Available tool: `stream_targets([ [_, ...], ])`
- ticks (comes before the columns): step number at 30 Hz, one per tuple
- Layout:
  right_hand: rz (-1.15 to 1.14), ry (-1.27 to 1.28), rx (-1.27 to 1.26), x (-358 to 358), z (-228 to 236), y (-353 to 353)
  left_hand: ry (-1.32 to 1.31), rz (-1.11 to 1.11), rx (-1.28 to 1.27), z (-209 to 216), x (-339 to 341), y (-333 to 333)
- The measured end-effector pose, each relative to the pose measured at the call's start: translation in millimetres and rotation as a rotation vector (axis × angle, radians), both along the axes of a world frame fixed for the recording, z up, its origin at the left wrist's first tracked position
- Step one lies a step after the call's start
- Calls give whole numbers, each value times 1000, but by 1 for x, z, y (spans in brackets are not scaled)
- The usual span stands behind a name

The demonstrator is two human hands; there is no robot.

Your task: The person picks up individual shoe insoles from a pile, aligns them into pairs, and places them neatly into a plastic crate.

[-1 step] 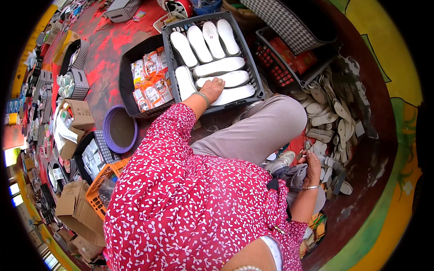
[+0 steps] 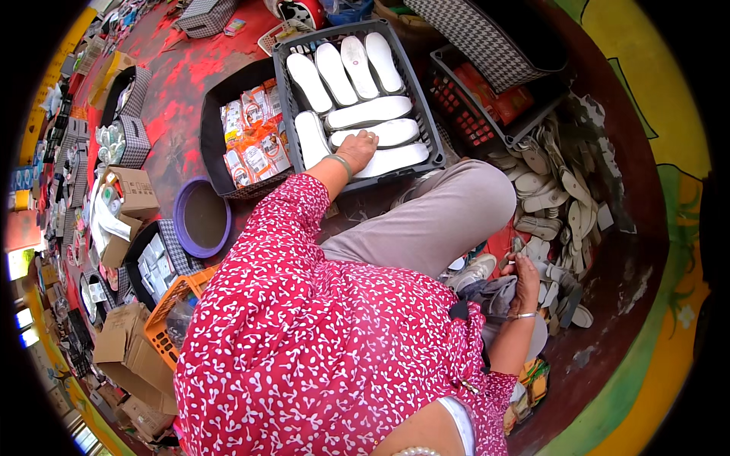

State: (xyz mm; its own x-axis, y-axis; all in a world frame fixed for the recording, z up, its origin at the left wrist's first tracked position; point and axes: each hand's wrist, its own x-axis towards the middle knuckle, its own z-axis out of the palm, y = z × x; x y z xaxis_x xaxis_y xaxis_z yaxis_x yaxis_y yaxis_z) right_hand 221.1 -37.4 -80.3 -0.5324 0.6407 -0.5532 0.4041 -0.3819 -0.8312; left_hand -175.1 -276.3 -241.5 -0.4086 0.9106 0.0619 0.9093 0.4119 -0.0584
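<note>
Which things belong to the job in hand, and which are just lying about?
Seemingly in use:
white foot-shaped insoles, under the left hand
dark grey plastic crate holding them

Seemingly just about:
round purple plastic basin
orange openwork plastic crate
brown cardboard box

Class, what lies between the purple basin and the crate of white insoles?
In the head view, a dark bin of orange-and-white packets lies between them.

**Red floor carrying a crowded load**

A grey plastic crate is resting beside a black bin. Near the bin a purple basin is standing; an orange crate and a cardboard box are sitting side by side at left. Pale soles are lying heaped at right.
</note>
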Motion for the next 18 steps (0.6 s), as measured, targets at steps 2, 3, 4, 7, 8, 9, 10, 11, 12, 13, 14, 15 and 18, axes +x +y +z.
stream_targets([
  [2,10,-4,-8,0,0,0,6,0,6,3,-1,0],
  [3,14,-6,-11,0,1,1,8,0,9,5,-2,1],
  [4,15,-12,-10,-1,2,0,-2,4,9,5,-3,1],
  [7,22,-19,3,-3,4,-1,-49,23,-5,5,-4,0],
  [8,28,-16,12,-2,2,0,-75,32,-21,3,-3,0],
  [9,34,-12,21,-1,0,0,-100,41,-36,1,-2,-1],
  [10,36,-10,21,0,-2,1,-113,48,-29,0,-1,-2],
  [11,37,-7,21,1,-4,2,-126,56,-21,-2,0,-4],
  [12,39,-4,20,1,-5,2,-139,63,-14,-3,0,-5],
  [13,37,0,12,1,-4,2,-193,82,-43,2,0,-5],
  [14,34,4,4,1,-3,2,-196,83,-80,8,1,-3],
  [15,32,8,-4,1,-2,2,-198,83,-118,15,3,-2],
  [18,13,6,-1,1,-1,1,-247,76,-157,36,4,5],
])
